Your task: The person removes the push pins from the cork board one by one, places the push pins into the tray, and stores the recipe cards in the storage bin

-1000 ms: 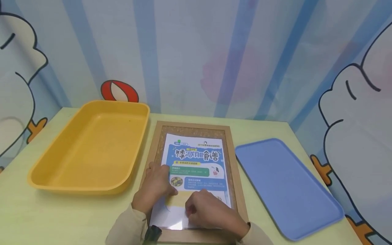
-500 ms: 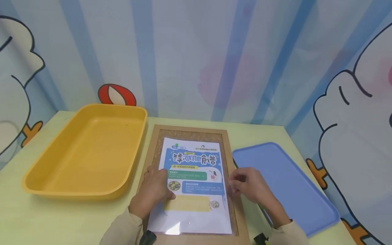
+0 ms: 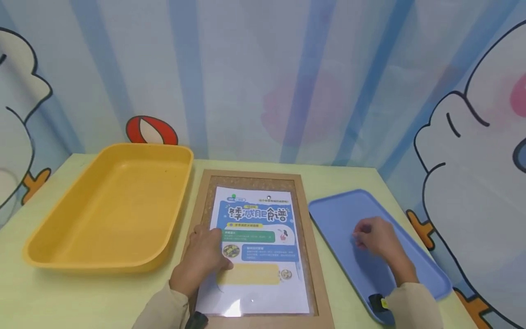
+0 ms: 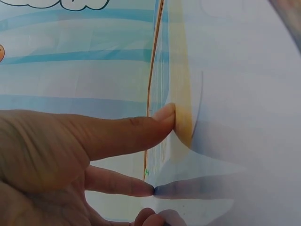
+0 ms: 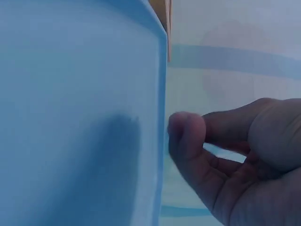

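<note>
Seemingly, steadying is the step in hand: the left hand (image 3: 201, 256), thumb and fingers apart, rests at the left edge of the printed sheet (image 3: 256, 256) lying on a framed corkboard (image 3: 311, 249). Above the blue tray (image 3: 341, 219) at right, the right hand (image 3: 380, 238) hovers, fingertips together, pinching what I cannot tell; next probably calls for precision. Pale tabletop (image 3: 102, 301), yellow tray (image 3: 98, 228) left, striped backdrop (image 3: 238, 82) far.

Slim gap, board (image 3: 313, 256) to blue tray (image 3: 343, 219)

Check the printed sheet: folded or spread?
Spread. Head view: the printed sheet lies face up on the framed corkboard, no fold visible; left hand covers part of one edge.
</note>
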Demonstrator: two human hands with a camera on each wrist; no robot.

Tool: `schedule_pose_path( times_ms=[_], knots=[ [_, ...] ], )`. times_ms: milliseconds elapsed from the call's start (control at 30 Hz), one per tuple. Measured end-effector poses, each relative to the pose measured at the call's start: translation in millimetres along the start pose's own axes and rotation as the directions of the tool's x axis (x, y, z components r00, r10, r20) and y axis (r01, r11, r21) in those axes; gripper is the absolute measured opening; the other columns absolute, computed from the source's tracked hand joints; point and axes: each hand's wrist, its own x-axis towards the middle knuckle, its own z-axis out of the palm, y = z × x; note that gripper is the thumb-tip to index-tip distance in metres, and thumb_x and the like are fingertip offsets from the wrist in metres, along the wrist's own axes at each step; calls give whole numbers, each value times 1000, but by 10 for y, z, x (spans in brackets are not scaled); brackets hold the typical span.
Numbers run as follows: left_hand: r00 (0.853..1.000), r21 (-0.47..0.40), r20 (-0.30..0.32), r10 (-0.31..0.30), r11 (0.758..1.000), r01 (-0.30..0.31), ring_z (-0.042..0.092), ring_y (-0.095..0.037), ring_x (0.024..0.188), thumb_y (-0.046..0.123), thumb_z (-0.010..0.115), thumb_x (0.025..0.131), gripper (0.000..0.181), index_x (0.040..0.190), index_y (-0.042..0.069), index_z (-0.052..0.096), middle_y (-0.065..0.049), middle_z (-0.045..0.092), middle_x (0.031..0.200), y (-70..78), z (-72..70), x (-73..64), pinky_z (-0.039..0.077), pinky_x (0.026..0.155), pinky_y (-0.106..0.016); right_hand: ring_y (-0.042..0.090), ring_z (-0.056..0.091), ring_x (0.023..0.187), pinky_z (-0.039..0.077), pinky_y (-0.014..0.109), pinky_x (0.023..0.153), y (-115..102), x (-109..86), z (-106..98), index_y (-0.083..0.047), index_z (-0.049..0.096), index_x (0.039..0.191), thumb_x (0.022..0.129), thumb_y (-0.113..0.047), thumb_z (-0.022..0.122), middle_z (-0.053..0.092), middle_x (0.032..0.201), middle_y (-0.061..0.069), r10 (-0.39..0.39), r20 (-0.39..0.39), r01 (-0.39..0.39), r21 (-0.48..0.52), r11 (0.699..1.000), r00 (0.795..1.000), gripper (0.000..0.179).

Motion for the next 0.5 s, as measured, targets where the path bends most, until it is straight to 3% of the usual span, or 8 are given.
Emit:
schedule_pose_path(
  times_ms=[233,500],
  knots=[
    [1000,-17,3,-5,1000,5,47,-35,93,9,94,60,56,107,-7,67,-21,48,98,-7,-9,-11,44,79,-47,15,63,60,48,31,58,101,159,-89,2,66,76,89,-1,64,67,68,6,25,92,-19,-64,998,995,13],
    [1000,-9,1,25,1000,-25,47,-36,91,10,95,58,56,103,-8,67,-20,48,94,-6,-2,-14,43,77,-47,14,60,58,45,29,56,147,184,-63,1,65,73,86,0,67,63,61,1,80,83,-75,-66,995,993,13]
  ],
)
